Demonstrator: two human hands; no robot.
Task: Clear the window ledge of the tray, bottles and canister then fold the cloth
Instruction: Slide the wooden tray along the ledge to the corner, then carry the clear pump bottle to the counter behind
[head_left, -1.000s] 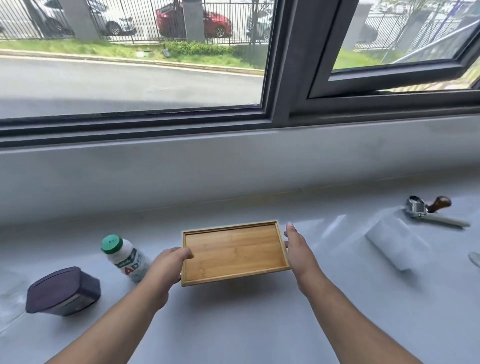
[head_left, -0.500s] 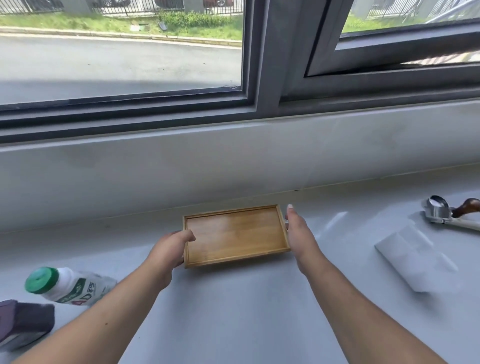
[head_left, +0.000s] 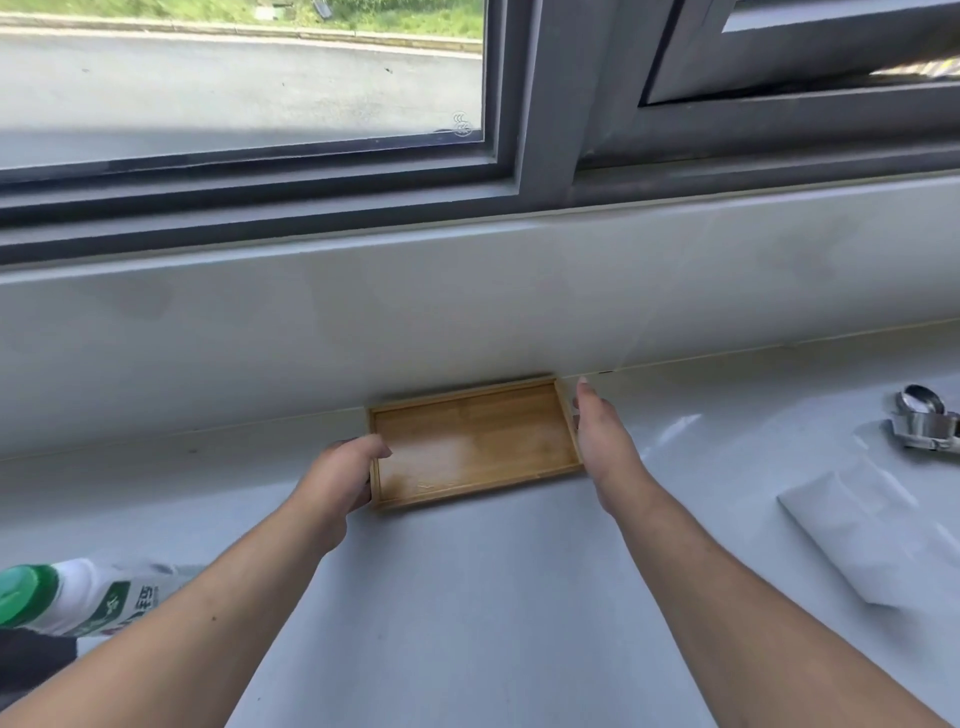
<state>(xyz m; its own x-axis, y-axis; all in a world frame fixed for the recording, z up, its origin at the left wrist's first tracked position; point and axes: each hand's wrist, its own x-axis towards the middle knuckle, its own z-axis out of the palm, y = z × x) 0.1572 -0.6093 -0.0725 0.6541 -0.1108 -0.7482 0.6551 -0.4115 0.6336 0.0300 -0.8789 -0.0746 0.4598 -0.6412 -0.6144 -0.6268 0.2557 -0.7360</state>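
An empty bamboo tray lies on the pale grey surface, its far edge close to the low wall under the window. My left hand grips its left edge, with the thumb over the rim. My right hand presses flat against its right edge, fingers straight. A white bottle with a green cap lies on its side at the lower left, partly behind my left forearm. A dark purple canister shows only as a corner at the bottom left. A folded white cloth rests at the right.
A metal tool with round cups lies at the far right edge. The grey window frame and the pale ledge rise behind the tray. A road lies beyond the glass.
Both hands have carried the tray away from me, up against the low wall. The view has tilted down, so the bottle and canister have slid toward the lower left corner.
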